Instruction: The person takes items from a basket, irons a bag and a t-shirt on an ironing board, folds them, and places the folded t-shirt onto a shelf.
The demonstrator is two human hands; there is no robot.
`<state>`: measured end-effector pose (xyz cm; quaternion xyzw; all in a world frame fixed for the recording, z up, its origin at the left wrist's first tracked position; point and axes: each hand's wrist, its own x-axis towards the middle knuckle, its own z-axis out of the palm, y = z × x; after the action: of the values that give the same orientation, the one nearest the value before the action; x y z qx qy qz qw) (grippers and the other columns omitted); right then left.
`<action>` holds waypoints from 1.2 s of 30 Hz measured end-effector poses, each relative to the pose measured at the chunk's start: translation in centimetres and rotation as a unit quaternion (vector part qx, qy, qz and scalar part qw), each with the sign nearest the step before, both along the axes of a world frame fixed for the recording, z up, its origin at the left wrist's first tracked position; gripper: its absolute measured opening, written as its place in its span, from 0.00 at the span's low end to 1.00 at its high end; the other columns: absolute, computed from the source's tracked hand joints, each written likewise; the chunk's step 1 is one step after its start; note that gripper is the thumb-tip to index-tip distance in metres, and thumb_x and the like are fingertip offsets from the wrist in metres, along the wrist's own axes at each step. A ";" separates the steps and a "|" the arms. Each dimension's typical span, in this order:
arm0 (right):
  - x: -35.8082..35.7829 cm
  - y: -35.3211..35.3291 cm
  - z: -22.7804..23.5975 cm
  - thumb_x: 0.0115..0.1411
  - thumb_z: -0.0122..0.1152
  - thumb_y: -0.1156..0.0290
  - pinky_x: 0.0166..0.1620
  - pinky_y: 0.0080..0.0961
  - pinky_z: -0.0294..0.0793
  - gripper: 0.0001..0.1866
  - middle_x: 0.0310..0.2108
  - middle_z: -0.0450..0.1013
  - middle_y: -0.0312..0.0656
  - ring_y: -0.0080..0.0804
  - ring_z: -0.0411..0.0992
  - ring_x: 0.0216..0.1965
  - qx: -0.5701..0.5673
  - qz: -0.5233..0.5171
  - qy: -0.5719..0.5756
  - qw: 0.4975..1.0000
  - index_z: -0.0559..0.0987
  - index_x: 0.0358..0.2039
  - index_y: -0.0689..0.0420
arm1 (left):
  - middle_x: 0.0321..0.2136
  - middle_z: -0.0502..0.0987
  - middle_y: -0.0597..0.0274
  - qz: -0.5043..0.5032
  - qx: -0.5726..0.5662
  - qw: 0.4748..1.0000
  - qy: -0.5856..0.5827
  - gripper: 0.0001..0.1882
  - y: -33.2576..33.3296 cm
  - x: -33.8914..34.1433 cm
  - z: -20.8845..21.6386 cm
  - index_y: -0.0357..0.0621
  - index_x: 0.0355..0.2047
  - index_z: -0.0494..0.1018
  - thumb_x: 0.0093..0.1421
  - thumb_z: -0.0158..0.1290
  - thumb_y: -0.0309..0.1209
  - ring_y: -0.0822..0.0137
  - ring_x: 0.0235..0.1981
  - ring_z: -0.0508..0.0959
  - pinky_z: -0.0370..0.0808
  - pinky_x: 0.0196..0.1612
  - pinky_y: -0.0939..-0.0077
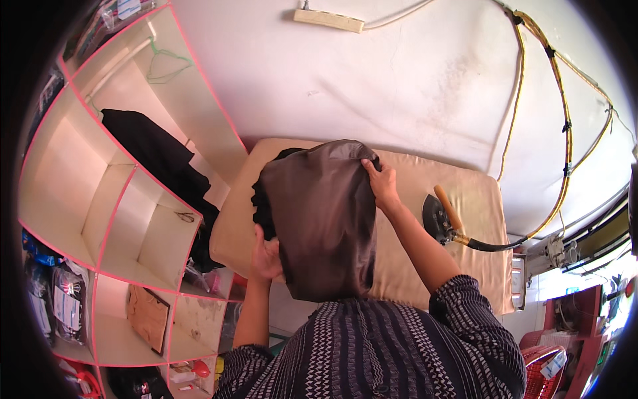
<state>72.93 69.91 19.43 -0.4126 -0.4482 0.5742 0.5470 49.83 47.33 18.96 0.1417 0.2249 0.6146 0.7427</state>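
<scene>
A dark brown, shiny piece of cloth [325, 219], perhaps a garment or its lining, hangs over the padded ironing table [412, 266] and down its near edge toward me. Black gathered fabric shows along its left side. My right hand [383, 185] grips the cloth at its upper right corner, thumb on top. Beside its left edge is my left hand [268, 258], thumb pointing up; its fingers are partly hidden at the cloth, so their grip does not show. An iron [438, 218] with a wooden handle rests on the table, right of my right forearm.
A thick cable [566, 133] runs from the iron up the wall. White shelves [126, 219] with pink edging stand at the left, with black clothing [156, 149] hanging out. A red basket [541, 372] is at the lower right. A power strip [329, 20] is on the wall.
</scene>
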 end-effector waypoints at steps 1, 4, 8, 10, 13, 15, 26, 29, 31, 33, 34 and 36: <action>0.5 1.2 -1.3 0.56 0.64 0.61 0.36 0.29 0.72 0.20 0.28 0.76 0.48 0.30 0.72 0.29 0.001 -0.021 -0.063 0.998 0.78 0.37 0.69 | 0.49 0.73 0.57 -0.069 0.010 0.997 0.041 0.21 -0.7 -0.4 -1.1 0.50 0.51 0.68 0.64 0.46 0.48 0.55 0.49 0.72 0.66 0.52 0.53; 1.8 4.6 -6.1 0.54 0.64 0.49 0.51 0.37 0.69 0.38 0.47 0.71 0.60 0.48 0.71 0.49 -0.008 -0.004 -0.208 0.978 0.68 0.53 0.69 | 0.46 0.73 0.59 -0.065 0.062 0.981 0.172 0.29 -0.9 -3.7 -8.0 0.49 0.53 0.67 0.62 0.44 0.57 0.59 0.44 0.73 0.68 0.49 0.56; 2.5 2.5 -11.0 0.52 0.62 0.42 0.67 0.37 0.47 0.59 0.66 0.40 0.63 0.52 0.41 0.68 -0.010 0.032 -0.324 0.945 0.39 0.65 0.70 | 0.44 0.73 0.61 0.026 -0.064 0.929 0.363 0.34 0.6 -1.7 -8.8 0.45 0.55 0.65 0.61 0.43 0.60 0.64 0.38 0.72 0.68 0.47 0.60; 3.9 0.3 -15.0 0.52 0.62 0.42 0.67 0.37 0.47 0.58 0.65 0.42 0.64 0.53 0.43 0.67 -0.002 -0.029 -0.295 0.955 0.42 0.64 0.72 | 0.44 0.73 0.62 -0.020 -0.178 0.942 0.284 0.31 -0.1 -1.3 -9.2 0.43 0.54 0.65 0.62 0.46 0.54 0.65 0.39 0.72 0.68 0.47 0.64; 6.1 -5.8 -20.8 0.55 0.60 0.44 0.66 0.36 0.49 0.54 0.65 0.46 0.61 0.51 0.46 0.66 -0.139 0.011 -0.306 0.942 0.42 0.64 0.69 | 0.43 0.74 0.63 -0.005 -0.225 0.939 0.262 0.27 -1.6 -0.4 -11.2 0.40 0.52 0.67 0.64 0.48 0.49 0.67 0.42 0.72 0.68 0.49 0.69; 5.8 -7.5 -22.2 0.57 0.60 0.48 0.63 0.37 0.56 0.50 0.63 0.51 0.59 0.50 0.53 0.64 -0.195 0.009 -0.302 0.933 0.43 0.66 0.62 | 0.42 0.75 0.63 -0.011 -0.215 0.932 0.292 0.24 -1.3 0.4 -13.2 0.39 0.50 0.68 0.64 0.48 0.47 0.68 0.43 0.73 0.68 0.49 0.71; 11.1 -7.7 -18.1 0.56 0.56 0.76 0.52 0.45 0.66 0.37 0.60 0.58 0.58 0.60 0.64 0.54 -0.090 0.025 -0.480 0.872 0.53 0.65 0.49 | 0.37 0.75 0.57 0.091 -0.199 0.821 0.527 0.22 -2.2 1.4 -14.3 0.33 0.45 0.69 0.59 0.57 0.39 0.69 0.37 0.75 0.72 0.41 0.77; 9.2 -8.5 -14.2 0.56 0.58 0.72 0.55 0.45 0.62 0.37 0.63 0.53 0.54 0.55 0.59 0.59 0.121 -0.091 -0.560 0.814 0.55 0.65 0.48 | 0.40 0.74 0.54 0.065 -0.243 0.824 0.507 0.27 -3.4 2.5 -15.0 0.33 0.48 0.67 0.57 0.59 0.41 0.66 0.41 0.75 0.71 0.46 0.74; 6.7 -8.0 -12.5 0.56 0.59 0.70 0.57 0.45 0.60 0.36 0.62 0.54 0.53 0.52 0.57 0.61 0.235 -0.071 -0.535 0.809 0.57 0.64 0.50 | 0.41 0.74 0.53 0.078 -0.222 0.800 0.551 0.29 -4.1 1.6 -18.8 0.33 0.50 0.66 0.57 0.59 0.42 0.64 0.42 0.74 0.70 0.48 0.73; 4.5 -6.7 -11.6 0.56 0.59 0.68 0.58 0.44 0.59 0.34 0.62 0.55 0.52 0.51 0.56 0.61 0.300 -0.066 -0.502 0.808 0.59 0.63 0.52 | 0.41 0.74 0.51 0.122 -0.169 0.733 0.648 0.29 -4.8 -1.9 -24.6 0.34 0.50 0.66 0.57 0.59 0.43 0.63 0.43 0.74 0.70 0.49 0.71; 4.4 -5.4 -11.8 0.56 0.59 0.68 0.58 0.45 0.59 0.34 0.62 0.55 0.52 0.51 0.57 0.61 0.304 -0.081 -0.499 0.808 0.60 0.63 0.53 | 0.41 0.74 0.52 0.185 -0.146 0.701 0.673 0.28 -3.0 -2.0 -23.6 0.34 0.50 0.66 0.57 0.59 0.42 0.63 0.43 0.74 0.70 0.49 0.72; 4.9 -1.7 -13.3 0.57 0.59 0.65 0.58 0.44 0.60 0.31 0.61 0.58 0.52 0.52 0.58 0.60 0.286 -0.146 -0.483 0.814 0.63 0.60 0.57 | 0.40 0.75 0.53 0.311 -0.102 0.625 0.709 0.26 1.8 -2.5 -17.6 0.34 0.49 0.67 0.58 0.58 0.41 0.63 0.41 0.75 0.71 0.47 0.73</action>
<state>77.82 68.22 6.17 -0.5225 -0.7332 0.0599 0.4311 47.35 49.17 1.32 0.3785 0.7738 0.4917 0.1278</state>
